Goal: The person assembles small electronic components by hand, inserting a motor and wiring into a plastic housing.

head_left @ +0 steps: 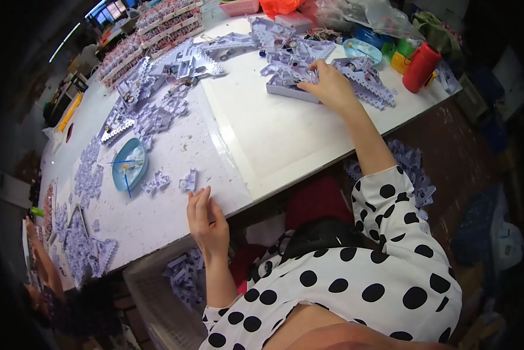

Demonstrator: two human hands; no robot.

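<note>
My right hand (334, 87) reaches over a heap of pale lavender plastic parts (286, 65) at the far side of the table. Its thumb and fingers are apart at the heap, beside a long flat-sided lavender piece (292, 92); no part is plainly gripped. Closer to me, my left hand (208, 224) hovers at the table's front edge, fingers loosely stretched and nothing visible in them. Just beyond its fingertips lies a small lavender plastic part (188, 180), with a few similar parts (156, 184) to its left.
A blue oval dish (119, 170) with thin blue sticks stands left; another blue dish (364, 49) sits far right near a red cylindrical container (422, 67). More lavender parts (160, 114) spread over the left table. A crate (151, 291) is below the edge. Another person's arm (46, 256) shows far left.
</note>
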